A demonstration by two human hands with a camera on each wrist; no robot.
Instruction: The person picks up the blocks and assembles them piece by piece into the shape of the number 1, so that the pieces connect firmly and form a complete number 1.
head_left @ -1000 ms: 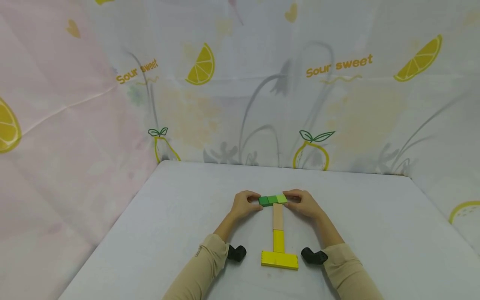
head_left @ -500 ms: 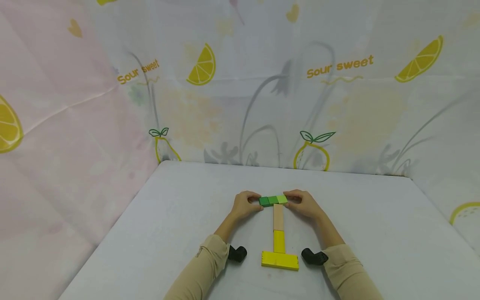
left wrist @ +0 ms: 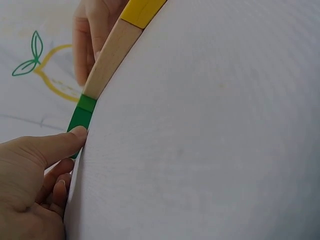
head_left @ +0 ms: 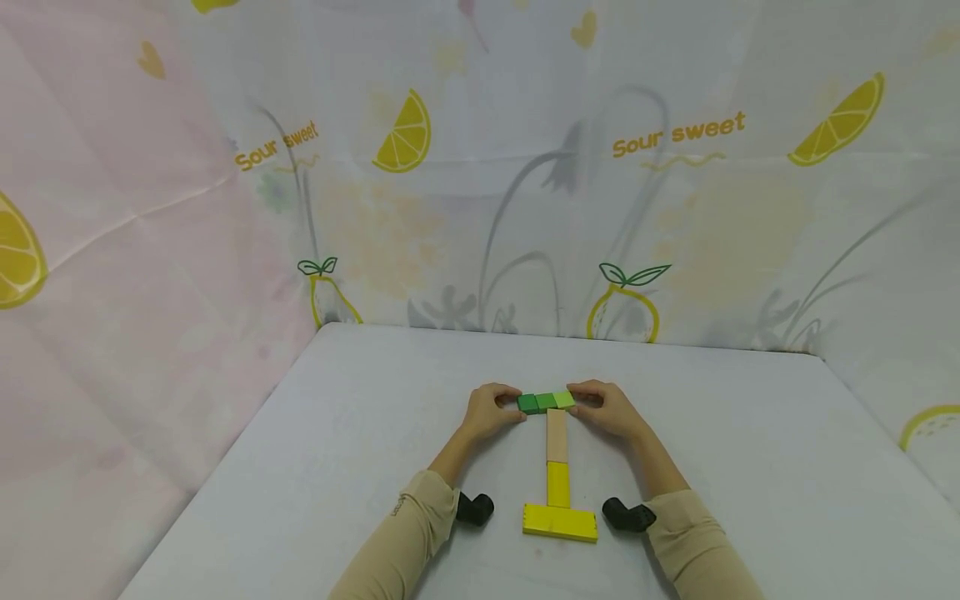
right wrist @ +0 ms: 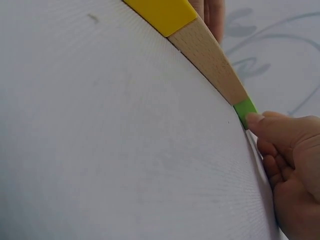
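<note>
Three small wooden blocks form a row in the head view: a dark green block [head_left: 528, 404], a mid-green block [head_left: 546, 403] and a light green block [head_left: 563, 399]. My left hand [head_left: 483, 412] pinches the dark green block's outer end between thumb and fingers. At the other end, my right hand [head_left: 609, 408] pinches the light green block, its thumb [right wrist: 257, 119] on the near face in the right wrist view. Below the row, a plain wood block [head_left: 557, 435] lies end to end with a yellow block [head_left: 558, 484]. A wider yellow block [head_left: 559, 522] lies crosswise at the bottom.
The blocks lie on a white-covered table [head_left: 360, 433]. A lemon-print cloth [head_left: 495, 208] hangs behind it, and a pinkish cloth [head_left: 150, 333] hangs at the left. Black wrist mounts [head_left: 476, 509] project inward from both sleeves, on either side of the yellow blocks.
</note>
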